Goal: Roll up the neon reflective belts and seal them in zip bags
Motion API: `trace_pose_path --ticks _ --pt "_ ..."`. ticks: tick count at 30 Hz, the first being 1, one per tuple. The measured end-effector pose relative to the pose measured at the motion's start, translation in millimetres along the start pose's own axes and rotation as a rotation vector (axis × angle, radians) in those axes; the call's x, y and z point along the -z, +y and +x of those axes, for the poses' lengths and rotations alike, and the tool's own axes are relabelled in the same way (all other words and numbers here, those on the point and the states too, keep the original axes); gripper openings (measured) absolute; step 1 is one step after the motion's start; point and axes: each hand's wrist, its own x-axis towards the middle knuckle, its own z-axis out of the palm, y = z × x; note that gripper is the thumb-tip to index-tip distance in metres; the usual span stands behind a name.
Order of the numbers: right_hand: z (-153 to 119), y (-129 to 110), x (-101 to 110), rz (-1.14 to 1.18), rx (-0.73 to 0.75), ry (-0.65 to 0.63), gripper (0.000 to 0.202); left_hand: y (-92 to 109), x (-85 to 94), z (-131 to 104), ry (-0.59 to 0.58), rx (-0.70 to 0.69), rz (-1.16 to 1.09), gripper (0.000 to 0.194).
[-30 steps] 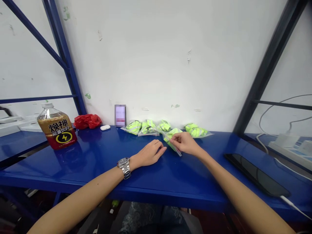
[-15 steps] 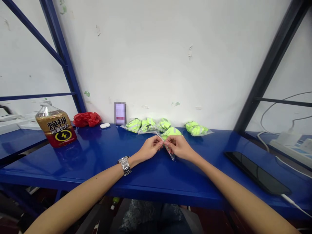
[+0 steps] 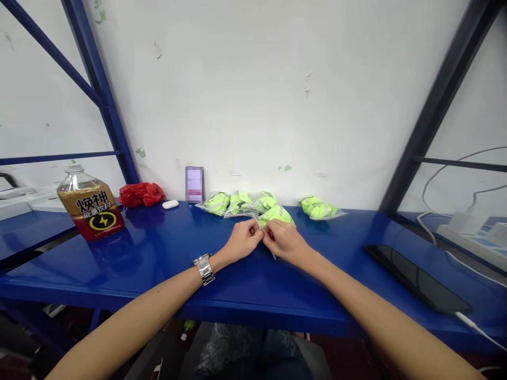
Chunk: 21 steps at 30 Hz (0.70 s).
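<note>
My left hand (image 3: pixel 246 237) and my right hand (image 3: pixel 283 240) meet at the middle of the blue table, both closed in a pinch on the near edge of a clear plastic bag. Inside that bag (image 3: pixel 278 212) is a folded neon-yellow item with grey bands, lying just beyond my fingers. Behind and to the left are three similar bags, the leftmost (image 3: pixel 217 202), one beside it (image 3: pixel 240 202) and another (image 3: pixel 266 201). One more bag (image 3: pixel 319 208) lies apart on the right. My fingers hide most of the held edge.
On the blue table (image 3: pixel 158 274), a large drink bottle (image 3: pixel 93 206), a red plastic bag (image 3: pixel 141 194) and a white case (image 3: pixel 170 204) are at the left. An upright phone (image 3: pixel 195 184) leans on the wall. A black phone (image 3: pixel 415 277) with a cable and a power strip (image 3: pixel 473 235) are right.
My right hand has shifted slightly left along the bag's edge, against my left hand, and covers more of it. The bags on the table look unmoved.
</note>
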Motion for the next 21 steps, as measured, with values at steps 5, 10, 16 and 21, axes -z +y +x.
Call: trace_pose_path --ticks 5,10,16,21 --pt "1 24 16 -0.115 -0.14 0.14 0.014 -12 6.6 1 0.077 0.023 0.272 0.022" --pt "-4 55 20 0.097 -0.213 0.172 0.024 -22 11.0 1 0.09 0.082 0.396 0.022" --pt "-8 89 -4 0.264 -0.54 0.038 0.038 -18 11.5 -3 0.006 0.135 0.457 0.023" --pt "-11 90 -12 0.565 -0.562 -0.032 0.044 -19 8.8 -3 0.0 0.021 0.247 0.028"
